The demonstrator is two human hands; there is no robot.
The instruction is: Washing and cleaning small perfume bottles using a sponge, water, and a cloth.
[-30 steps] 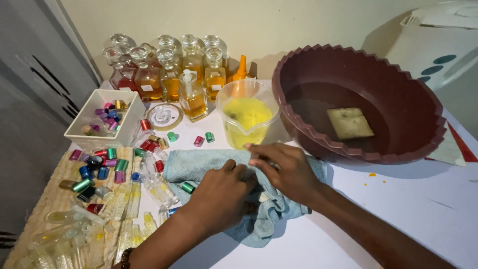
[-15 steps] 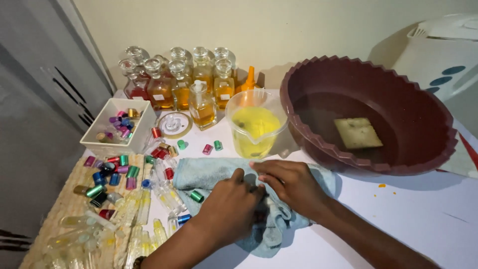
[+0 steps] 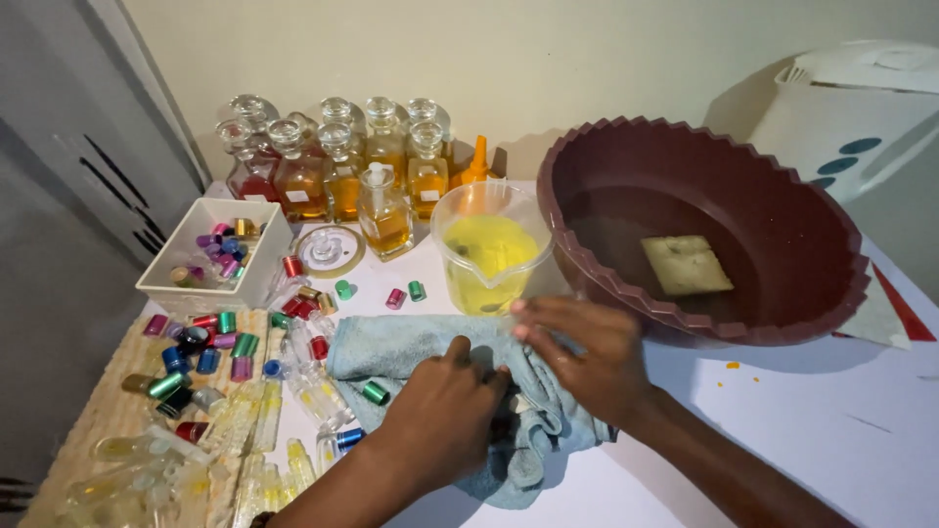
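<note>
A light blue towel [image 3: 411,347] lies crumpled on the white table [image 3: 831,430]. My left hand [image 3: 440,420] presses down on its middle with fingers curled into the cloth. My right hand [image 3: 587,357] rests on the towel's right part, gripping a fold, its fingertips blurred just below a clear plastic measuring cup [image 3: 489,249] holding yellow liquid. Whatever is wrapped between my hands is hidden by cloth. A green cap [image 3: 375,392] lies on the towel left of my left hand.
A big maroon basin [image 3: 812,225] with water and a sponge [image 3: 687,264] stands at right. Glass bottles of amber liquid [image 3: 342,166] line the back. A white box of coloured caps [image 3: 217,256], loose caps [image 3: 201,347] and small vials [image 3: 245,430] crowd the left.
My right hand's fingers have shifted up over the towel toward the measuring cup. My left hand stays pressed on the cloth. The view has dropped slightly.
</note>
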